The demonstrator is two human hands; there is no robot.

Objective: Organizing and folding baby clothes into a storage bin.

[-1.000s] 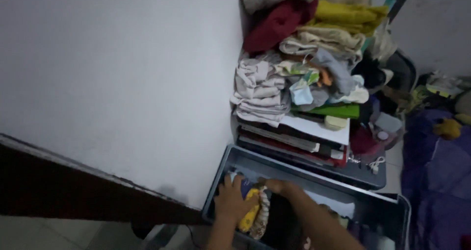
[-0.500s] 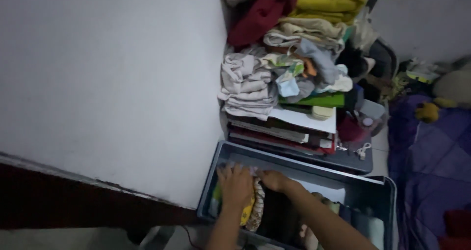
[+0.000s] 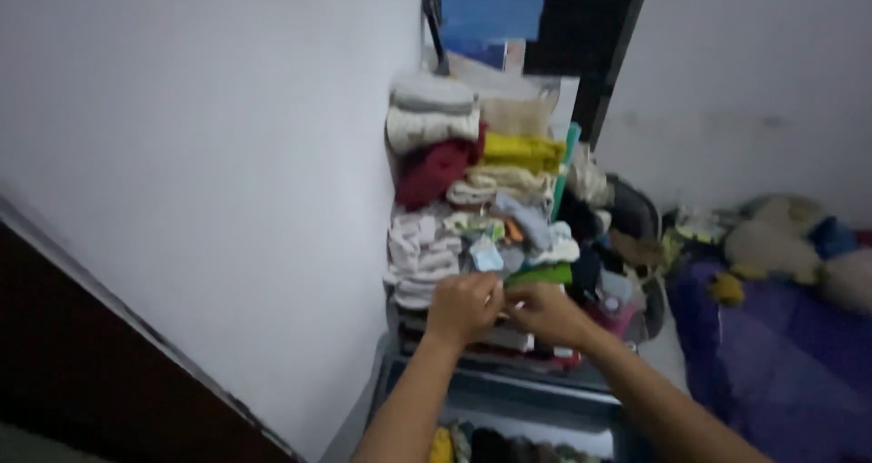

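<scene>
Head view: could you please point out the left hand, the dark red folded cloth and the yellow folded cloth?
left hand [image 3: 463,307], head view, back of the hand.
dark red folded cloth [image 3: 434,172], head view, its bulging front.
yellow folded cloth [image 3: 520,151], head view, its folded edge.

A blue rectangular box [image 3: 491,11] stands atop the stacked clothes, against the wall.

A clothes pile [image 3: 472,182] stands against the wall [image 3: 200,154], on a stack of books [image 3: 509,340]. Below the books, nearer the camera, lies an open box [image 3: 518,399] with rolled cloths [image 3: 472,445] in it. The left hand [image 3: 463,307] and right hand [image 3: 543,310] meet side by side in front of the pile's lower part, above the books. To the right of the pile lies a bed [image 3: 781,354], with soft toys [image 3: 790,241] on its far end.
</scene>
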